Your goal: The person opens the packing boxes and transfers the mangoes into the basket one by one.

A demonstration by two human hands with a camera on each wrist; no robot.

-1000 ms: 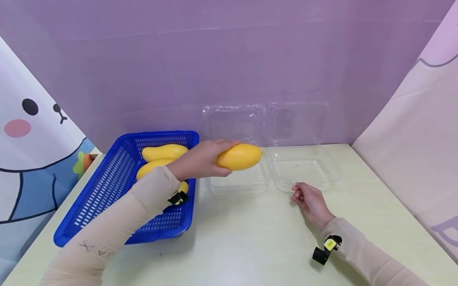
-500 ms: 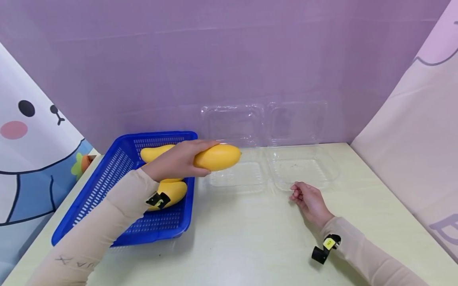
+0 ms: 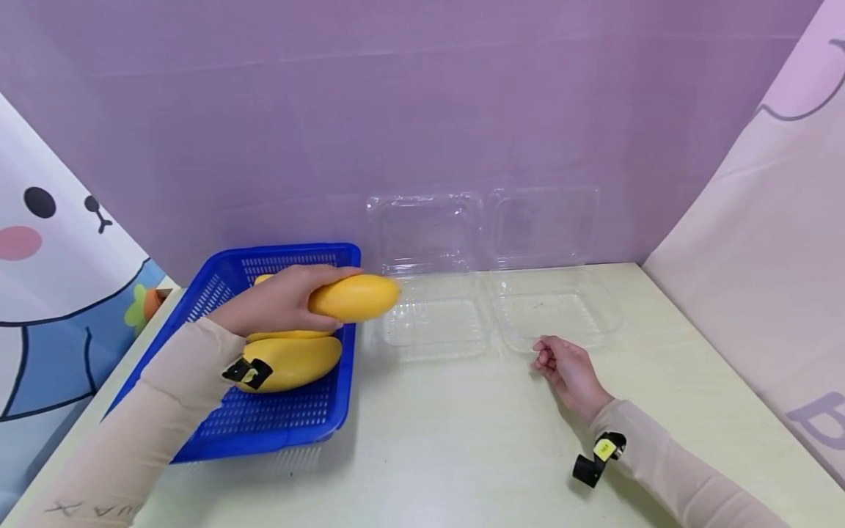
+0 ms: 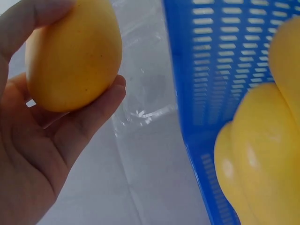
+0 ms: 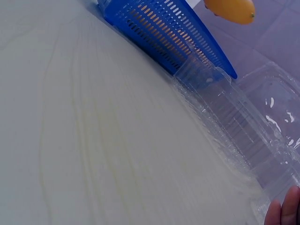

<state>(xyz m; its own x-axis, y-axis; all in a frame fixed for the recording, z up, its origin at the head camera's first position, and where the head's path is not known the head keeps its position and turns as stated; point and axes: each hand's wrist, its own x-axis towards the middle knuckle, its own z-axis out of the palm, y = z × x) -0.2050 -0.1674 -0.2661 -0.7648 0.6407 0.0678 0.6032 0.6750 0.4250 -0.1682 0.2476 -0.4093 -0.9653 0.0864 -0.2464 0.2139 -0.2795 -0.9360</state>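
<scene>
My left hand (image 3: 280, 299) grips a yellow mango (image 3: 356, 298) above the right rim of the blue basket (image 3: 342, 411). In the left wrist view the thumb and fingers wrap around the mango (image 4: 77, 56), whose tip points away from the palm. Beneath the arm, several more mangoes (image 3: 293, 364) lie in the basket, partly covered by hand and sleeve. At the front edge of the right clear plastic box (image 3: 594, 341), my right hand (image 3: 573, 375) rests with loosely curled fingers and holds nothing. Whether its fingertips touch the box, I cannot tell.
Left of that box stands a second clear box (image 3: 432, 352); both raised lids (image 3: 429, 202) lean toward the purple backdrop (image 3: 422, 95). A pale table (image 3: 449, 455) carries everything. Printed cloth walls (image 3: 759, 242) bound the table on both sides.
My left hand has moved left with the mango, from over the left clear box to the basket's right rim. My right hand stays in place. The head view has shifted slightly.
</scene>
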